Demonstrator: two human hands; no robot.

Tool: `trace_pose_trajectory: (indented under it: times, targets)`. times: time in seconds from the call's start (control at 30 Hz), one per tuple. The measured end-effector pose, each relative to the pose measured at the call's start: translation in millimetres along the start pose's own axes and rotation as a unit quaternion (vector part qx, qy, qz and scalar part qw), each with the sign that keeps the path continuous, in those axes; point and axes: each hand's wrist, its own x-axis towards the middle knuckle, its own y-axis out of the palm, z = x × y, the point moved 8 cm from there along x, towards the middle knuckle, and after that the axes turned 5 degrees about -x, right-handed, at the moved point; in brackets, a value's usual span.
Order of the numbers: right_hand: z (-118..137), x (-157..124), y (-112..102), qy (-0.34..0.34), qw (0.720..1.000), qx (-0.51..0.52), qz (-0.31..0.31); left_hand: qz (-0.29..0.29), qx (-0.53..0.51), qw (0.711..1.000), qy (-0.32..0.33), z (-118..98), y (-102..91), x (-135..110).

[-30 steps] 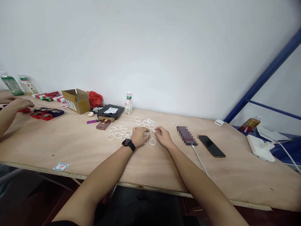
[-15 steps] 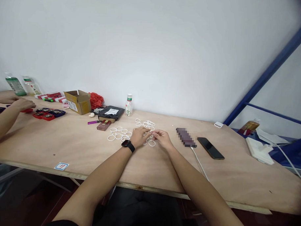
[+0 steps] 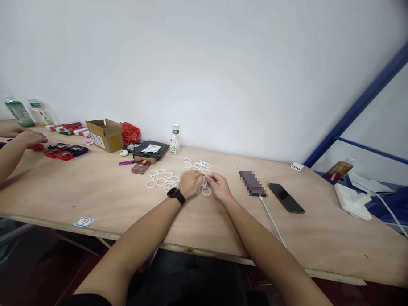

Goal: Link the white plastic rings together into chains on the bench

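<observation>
My left hand (image 3: 189, 183), wearing a black watch (image 3: 176, 195), is closed with its fingertips at a small white ring (image 3: 204, 183). Thumb and fingers of my right hand (image 3: 219, 187) pinch the same ring from the other side, so the two hands almost meet above the table. The fingers partly cover the ring. Several white rings (image 3: 162, 182) lie in a cluster left of my hands, and another group (image 3: 203, 164) lies just beyond them. One more white ring (image 3: 206, 191) rests below my right fingertips.
Left of the rings are a dark red pack (image 3: 141, 167), a black parcel (image 3: 150, 150) and an open cardboard box (image 3: 106, 136). A bottle (image 3: 174, 139) stands by the wall. Two phones, one black (image 3: 286, 198), lie to the right. At far left, another person's hands (image 3: 27, 138) handle red items.
The ring between my hands now shows more clearly, and my fingers have shifted slightly around it. The whole view has tilted a little.
</observation>
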Motion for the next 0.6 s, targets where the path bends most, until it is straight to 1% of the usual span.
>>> trace_pose_trajectory:
  times: [0.07, 0.1, 0.13, 0.2, 0.27, 0.37, 0.43, 0.5, 0.6]
  targets:
    - [9.7, -2.8, 9.6, -0.048, 0.996, -0.059, 0.053, -0.051, 0.012, 0.997, -0.055, 13.9, -9.5, 1.1]
    - [12.8, -3.8, 12.9, -0.068, 0.990, -0.095, 0.074, -0.062, 0.018, 0.995, -0.075, 19.9, -11.7, 1.2]
    - [13.9, -3.6, 13.4, -0.080, 0.985, -0.133, 0.081, -0.062, 0.024, 0.994, -0.090, 24.9, -12.0, 1.1]
    - [10.2, 1.2, 6.8, -0.084, 0.973, -0.206, 0.057, -0.036, 0.043, 0.993, -0.099, 30.5, -7.2, 0.8]
    - [0.8, 9.8, -2.5, -0.070, 0.960, -0.270, 0.022, 0.001, 0.070, 0.993, -0.096, 32.0, 1.2, 0.0]
    - [-19.5, 23.1, -5.6, -0.032, 0.937, -0.345, 0.036, 0.044, 0.100, 0.990, -0.090, 31.8, 13.5, -1.9]
    - [-31.0, 28.2, -3.6, -0.004, 0.926, -0.374, 0.061, 0.054, 0.107, 0.989, -0.088, 31.7, 17.7, -2.6]
    - [-35.1, 29.3, -1.4, 0.001, 0.919, -0.389, 0.071, 0.051, 0.106, 0.989, -0.086, 32.3, 18.5, -2.5]
    - [-32.7, 25.9, -3.0, -0.012, 0.919, -0.390, 0.054, 0.040, 0.098, 0.991, -0.086, 34.5, 16.3, -1.6]
